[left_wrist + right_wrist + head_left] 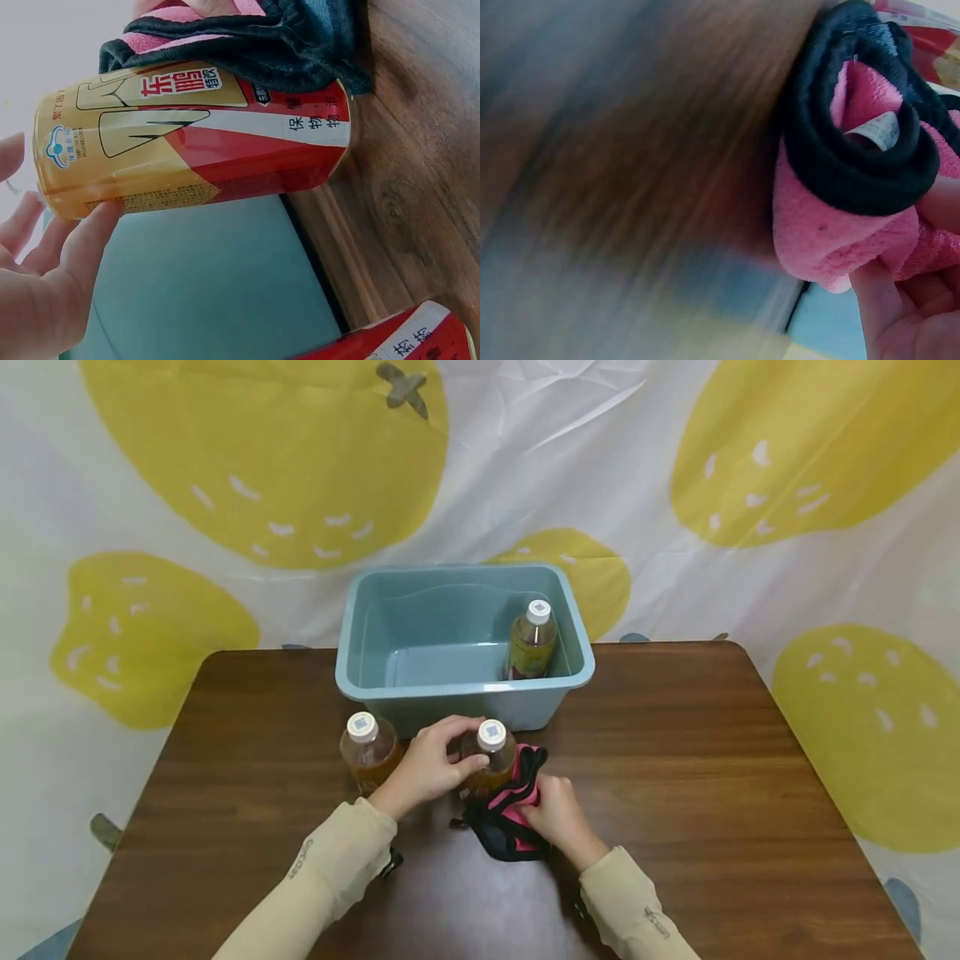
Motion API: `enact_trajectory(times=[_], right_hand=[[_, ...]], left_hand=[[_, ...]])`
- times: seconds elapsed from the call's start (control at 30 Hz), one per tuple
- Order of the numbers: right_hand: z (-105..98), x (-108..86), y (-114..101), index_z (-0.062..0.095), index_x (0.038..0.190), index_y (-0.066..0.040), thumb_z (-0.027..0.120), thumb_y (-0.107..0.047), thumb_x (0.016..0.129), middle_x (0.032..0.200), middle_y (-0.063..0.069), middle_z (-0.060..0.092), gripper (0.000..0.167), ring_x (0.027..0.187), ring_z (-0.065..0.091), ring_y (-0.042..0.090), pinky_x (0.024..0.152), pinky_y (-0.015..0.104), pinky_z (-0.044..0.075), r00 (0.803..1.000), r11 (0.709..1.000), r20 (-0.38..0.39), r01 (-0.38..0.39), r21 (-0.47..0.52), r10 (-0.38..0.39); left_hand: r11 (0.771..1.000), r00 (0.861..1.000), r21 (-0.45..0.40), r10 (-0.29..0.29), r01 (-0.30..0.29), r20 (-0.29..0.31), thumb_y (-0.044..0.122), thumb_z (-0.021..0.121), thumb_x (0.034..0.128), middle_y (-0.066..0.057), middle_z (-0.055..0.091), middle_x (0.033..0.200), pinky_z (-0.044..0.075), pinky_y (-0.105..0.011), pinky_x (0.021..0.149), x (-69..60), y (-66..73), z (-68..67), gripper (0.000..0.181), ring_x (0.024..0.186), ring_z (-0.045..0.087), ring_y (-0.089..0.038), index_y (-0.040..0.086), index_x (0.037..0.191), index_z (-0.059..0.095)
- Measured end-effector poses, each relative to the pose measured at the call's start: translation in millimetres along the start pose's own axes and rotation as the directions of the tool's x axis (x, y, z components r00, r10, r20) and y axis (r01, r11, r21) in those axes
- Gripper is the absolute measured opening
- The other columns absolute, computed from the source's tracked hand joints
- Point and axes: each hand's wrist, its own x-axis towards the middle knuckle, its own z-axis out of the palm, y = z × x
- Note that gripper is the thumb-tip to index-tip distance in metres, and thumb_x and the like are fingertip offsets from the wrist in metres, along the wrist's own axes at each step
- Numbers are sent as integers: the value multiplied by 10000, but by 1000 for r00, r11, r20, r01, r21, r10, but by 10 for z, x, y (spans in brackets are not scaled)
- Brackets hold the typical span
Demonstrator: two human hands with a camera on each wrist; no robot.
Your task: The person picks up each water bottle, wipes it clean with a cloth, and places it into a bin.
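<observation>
A bottle (500, 758) with a white cap and amber drink stands on the table in front of the bin. My left hand (431, 762) holds its upper part, thumb on the near side and fingers behind. The left wrist view shows its gold and red label (187, 135). My right hand (558, 814) grips a bunched pink cloth with black edging (517, 818), which lies against the bottle's right side. In the right wrist view, the folded cloth (832, 247) has a small white tag inside; that hand (922, 322) is partly cut off.
A light-blue bin (465, 690) stands at the table's back edge, with one bottle (532, 647) in its right end. Another capped bottle (371, 760) stands left of my left hand. A patterned curtain (525, 460) hangs behind the brown table (712, 777).
</observation>
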Motion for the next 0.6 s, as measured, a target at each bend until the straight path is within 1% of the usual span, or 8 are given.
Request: enact_trajectory(times=[0.07,0.17,0.23,0.33,0.4,0.47,0.53,0.6], right_hand=[[33,-4,18,508,554,-87,740,15,574,507,-10,509,255,484,416,111,440,250,356,1000,1000,-21,0,12,0],[33,0,21,510,555,-90,741,14,582,506,-20,502,255,486,411,107,441,242,354,1000,1000,-16,-14,23,14],[19,3,13,512,561,-89,734,16,589,509,-22,499,247,489,405,103,441,235,351,1000,999,-3,-29,29,29],[6,6,2,529,573,-84,740,6,593,514,-18,509,230,493,414,109,449,241,360,999,998,3,-51,30,51],[1,5,-1,542,588,-78,742,4,597,516,-15,509,217,496,417,117,456,247,365,998,997,7,-67,31,67],[-2,3,-3,560,607,-75,747,3,600,521,-15,515,203,501,428,121,465,250,376,997,997,11,-75,35,75],[-7,-3,-7,566,618,-76,744,3,608,523,-19,515,195,504,434,120,468,245,380,997,996,20,-80,38,79],[-15,-7,-10,561,617,-75,738,5,610,522,-16,513,194,503,437,120,467,245,382,997,997,21,-69,35,68]], left_hand=[[1000,1000,8,-8,8,1,144,713,770,-123,591,1140,506,-358,790,-8,4,-7,398,1030,567,-244,10,1127,599],[1000,1000,14,-17,17,-6,138,700,779,-118,584,1150,502,-369,799,-26,17,2,405,1041,563,-245,24,1151,586],[999,999,15,-30,31,-28,153,705,773,-99,583,1159,497,-373,814,-40,30,25,422,1046,559,-234,46,1163,582],[997,994,40,-62,66,-93,268,749,730,-39,597,1144,492,-358,828,-53,54,87,479,1028,564,-190,101,1152,594],[993,986,74,-78,90,-148,390,772,680,11,609,1096,487,-339,816,-50,76,142,528,986,571,-152,145,1117,607],[986,976,124,-87,113,-200,502,762,639,53,610,1034,488,-323,775,-39,96,199,561,926,579,-122,180,1072,608],[979,967,162,-85,126,-242,554,741,632,71,604,983,491,-308,737,-23,105,248,550,879,583,-110,200,1031,605],[975,958,182,-73,127,-276,539,734,653,62,604,965,493,-306,714,-9,104,283,514,850,587,-113,194,1012,605]])
